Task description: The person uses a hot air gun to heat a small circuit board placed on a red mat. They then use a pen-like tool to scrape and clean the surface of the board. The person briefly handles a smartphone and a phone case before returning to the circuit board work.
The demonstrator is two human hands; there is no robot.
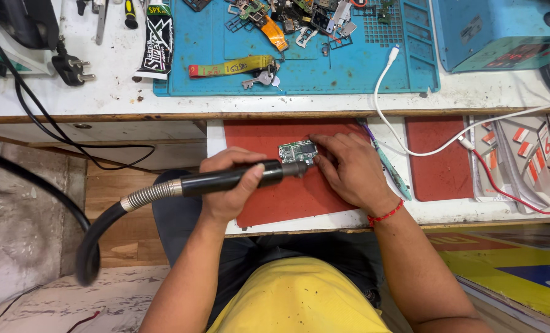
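A small green circuit board (297, 150) lies on a red mat (287, 197) on a pull-out shelf. My left hand (228, 185) grips a black rotary tool handpiece (238, 179) on a flexible metal shaft; its tip touches the board's lower right edge. My right hand (349, 169) rests on the mat with fingers pressed on the board's right side, pinning it down. A red thread circles my right wrist.
A blue work mat (312, 68) with phone parts, keys on a yellow strap (232, 66) and a glue tube (158, 40) lies on the white bench. A white cable (392, 123), a black plug (71, 69), a blue machine (503, 31) and a second red mat (438, 157) are nearby.
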